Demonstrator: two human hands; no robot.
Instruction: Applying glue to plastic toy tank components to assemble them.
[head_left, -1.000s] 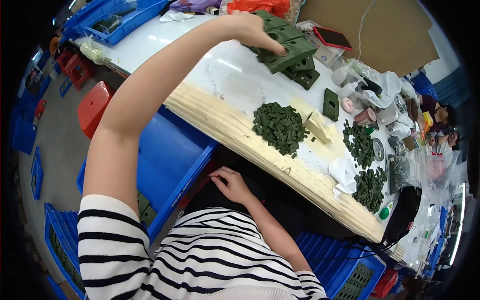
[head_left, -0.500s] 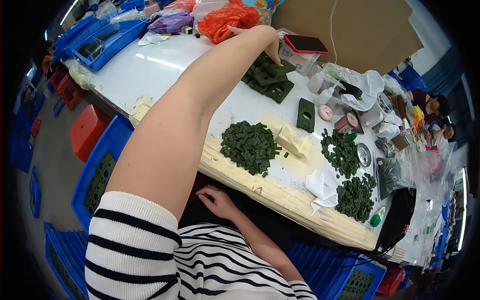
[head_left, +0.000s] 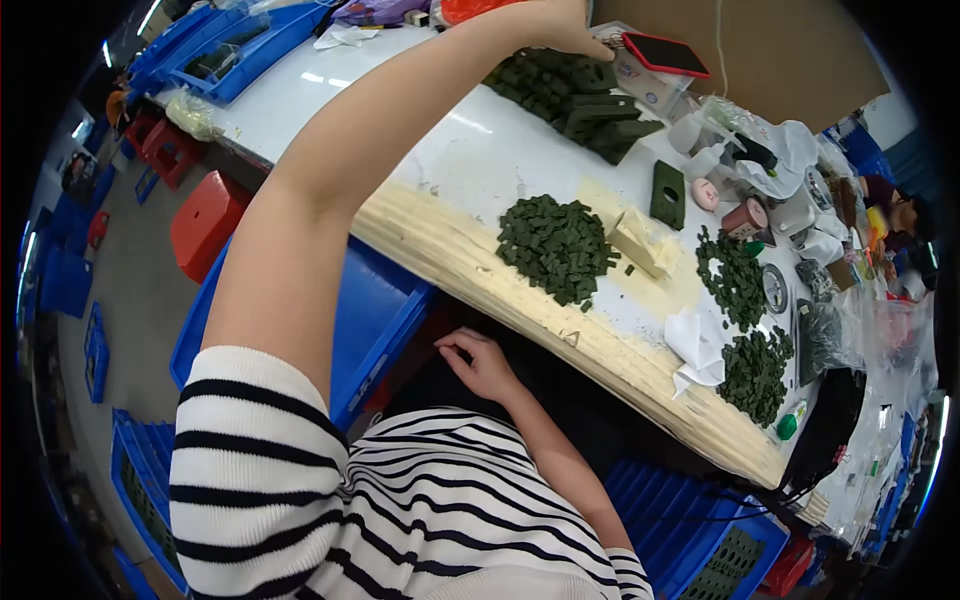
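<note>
My left arm stretches across the white table (head_left: 440, 150). At the top edge my left hand (head_left: 570, 28) is partly cut off, one finger pointing right; whether it grips anything is hidden. Just below it lies a heap of dark green flat pieces (head_left: 610, 128), several of them plates with holes. A single green plate with a round hole (head_left: 668, 195) rests to the right. My right hand (head_left: 482, 365) stays low in front of my body, under the table edge, fingers loosely bent and apart, nothing seen in them. Nearer are a pile of small green pieces (head_left: 555, 248) and a pale yellow block (head_left: 643, 243).
Two more piles of small green pieces (head_left: 757, 376) lie right, beside crumpled white paper (head_left: 694, 345). A red-edged phone (head_left: 666, 55) sits on a box at the back. Blue crates (head_left: 375, 310) stand by the table's near side, with a red stool (head_left: 208, 225) further left.
The view has shifted, and the table items sit further right and partly higher. My left hand has moved from over the green plates to the top edge. My right hand keeps its low position.
</note>
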